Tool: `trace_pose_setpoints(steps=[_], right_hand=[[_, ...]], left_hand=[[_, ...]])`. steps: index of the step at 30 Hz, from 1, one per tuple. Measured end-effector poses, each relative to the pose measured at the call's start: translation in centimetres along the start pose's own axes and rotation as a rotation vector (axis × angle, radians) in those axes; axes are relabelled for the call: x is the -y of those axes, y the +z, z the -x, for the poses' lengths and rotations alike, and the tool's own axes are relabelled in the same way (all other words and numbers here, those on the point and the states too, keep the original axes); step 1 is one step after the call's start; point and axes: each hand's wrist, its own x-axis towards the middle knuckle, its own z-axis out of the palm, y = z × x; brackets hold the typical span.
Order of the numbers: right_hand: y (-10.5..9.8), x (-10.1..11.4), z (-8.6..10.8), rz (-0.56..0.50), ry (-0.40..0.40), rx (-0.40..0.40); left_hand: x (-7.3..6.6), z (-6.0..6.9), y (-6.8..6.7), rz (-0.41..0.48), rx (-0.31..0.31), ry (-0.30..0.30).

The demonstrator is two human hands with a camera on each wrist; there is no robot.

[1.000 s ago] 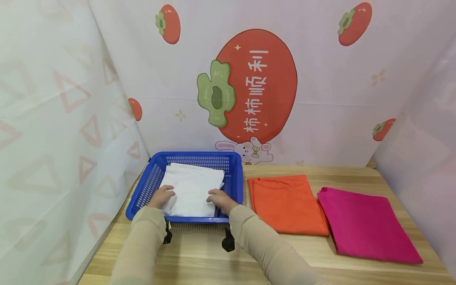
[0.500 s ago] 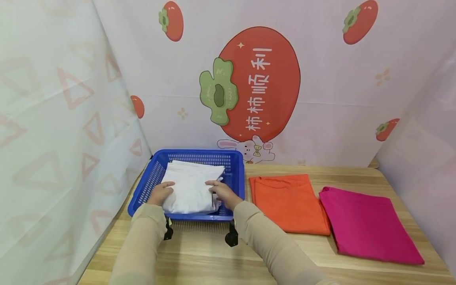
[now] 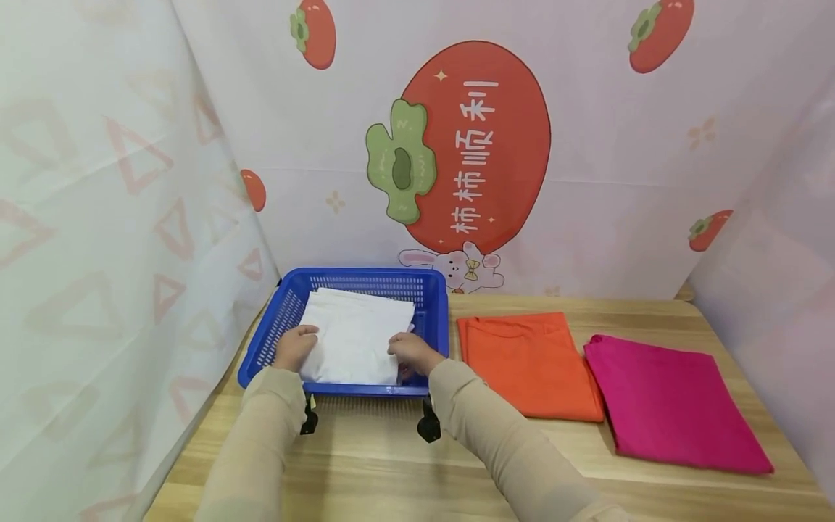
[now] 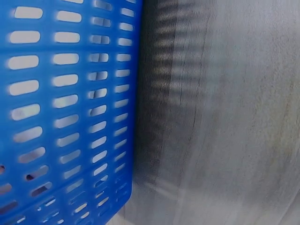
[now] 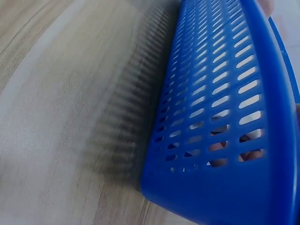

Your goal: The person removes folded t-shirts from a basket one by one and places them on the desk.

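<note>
Folded white cloth (image 3: 355, 339) lies inside the blue basket (image 3: 385, 390) at the left of the table. The left hand (image 3: 296, 346) holds the cloth's left edge, thumb on top and its other fingers mostly hidden. At the cloth's right edge, the right hand (image 3: 414, 353) grips it with the thumb above and fingers curled down beside it. Both wrist views mostly show the perforated wall of the basket (image 4: 79, 101), with parts of fingers glimpsed through the slots in the right wrist view.
Folded orange cloth (image 3: 531, 366) lies on the wooden table (image 3: 365, 471) right of the basket. A folded magenta cloth (image 3: 675, 406) lies farther right, close beside it. Printed white curtains (image 3: 607, 145) stand behind and at both sides.
The right hand has shifted slightly at the cloth's right edge, its fingers now more curled. The cloth's front edge looks straighter than half a second ago. The head view has tilted a little.
</note>
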Motion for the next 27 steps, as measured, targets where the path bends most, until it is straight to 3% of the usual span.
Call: trace_pose_setpoints(steps=[2,4,9,10,15,19,23,27], right_hand=[[0.2,-0.5,-0.8,-0.004,0.033,0.01],[0.5,-1.7,-2.2,-0.018,0.012,0.037],[1.5,-1.8,-2.2,-0.088,-0.058,0.094],[1.7,-0.8,-1.2,-0.086,-0.056,0.081],[2.9,0.3,-0.2,-0.07,-0.168,0.036],[3.1,0.5,-0.2,-0.069,-0.164,-0.036],[2.8,0.2,-0.8,-0.203,-0.091,-0.081],[2.2,0.6,-1.3,-0.393,-0.046,-0.069]], left_hand=[[0.1,0.0,0.1,0.012,0.039,-0.017],[0.3,0.0,0.2,0.014,0.068,-0.021],[0.8,-0.4,0.2,0.031,0.103,-0.005],[0.8,-0.4,0.2,0.041,0.107,-0.003],[0.6,-0.2,-0.2,0.059,0.119,-0.002],[0.4,0.1,-0.3,0.047,0.144,-0.006],[0.4,0.0,-0.2,0.054,0.16,0.01],[0.6,-0.3,-0.2,0.066,0.176,0.014]])
